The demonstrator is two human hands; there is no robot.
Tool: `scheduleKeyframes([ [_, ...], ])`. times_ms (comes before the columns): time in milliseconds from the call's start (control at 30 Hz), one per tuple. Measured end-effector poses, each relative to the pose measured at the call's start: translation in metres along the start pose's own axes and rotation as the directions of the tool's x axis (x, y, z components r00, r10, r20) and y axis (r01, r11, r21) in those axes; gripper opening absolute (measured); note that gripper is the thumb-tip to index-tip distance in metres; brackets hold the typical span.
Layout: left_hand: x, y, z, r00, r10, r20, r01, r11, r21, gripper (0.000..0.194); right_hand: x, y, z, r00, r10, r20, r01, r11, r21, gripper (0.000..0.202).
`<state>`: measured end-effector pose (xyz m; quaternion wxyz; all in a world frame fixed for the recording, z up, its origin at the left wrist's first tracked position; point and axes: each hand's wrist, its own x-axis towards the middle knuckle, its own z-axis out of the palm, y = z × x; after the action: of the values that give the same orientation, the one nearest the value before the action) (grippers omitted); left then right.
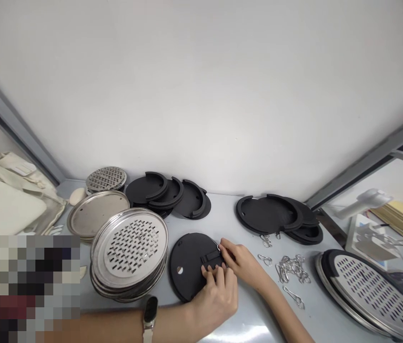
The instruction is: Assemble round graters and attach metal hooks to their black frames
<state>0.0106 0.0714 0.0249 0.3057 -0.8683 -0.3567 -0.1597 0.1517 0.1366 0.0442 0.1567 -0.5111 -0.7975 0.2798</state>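
Note:
A round black disc (pixel 189 252) lies flat on the table in front of me, with a small hole and a raised slot near its right side. My left hand (pixel 219 290), with a watch (pixel 150 309) on the wrist, has its fingers bent and pressed together on the disc's lower right part. At the disc's right edge, my right hand (pixel 237 259) pinches a small metal wire clip (pixel 219 247), mostly hidden by the fingertips. Several loose wire clips (pixel 292 269) are scattered to the right of my right hand.
Perforated metal discs (pixel 133 247) are stacked at the left, beside plain metal plates (pixel 97 214). Black rimmed discs (pixel 190 197) lie at the back, with more (pixel 269 214) at back right. Slotted discs (pixel 373 295) rest at the right. A pale bag (pixel 5 195) is far left.

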Motion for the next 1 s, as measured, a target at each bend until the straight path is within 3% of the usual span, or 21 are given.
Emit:
scheduleKeyframes([
  [500,0.0,0.001,0.002,1.0,-0.008,-0.008,0.009,0.999,0.035,0.026,-0.001,0.005,0.005,0.999,-0.048,-0.013,0.047,0.996,-0.078,0.024],
  [1000,0.009,-0.011,-0.015,0.999,0.034,-0.005,-0.033,0.999,0.026,0.015,-0.001,0.006,0.007,0.997,-0.081,-0.005,0.079,0.988,-0.132,0.018],
])
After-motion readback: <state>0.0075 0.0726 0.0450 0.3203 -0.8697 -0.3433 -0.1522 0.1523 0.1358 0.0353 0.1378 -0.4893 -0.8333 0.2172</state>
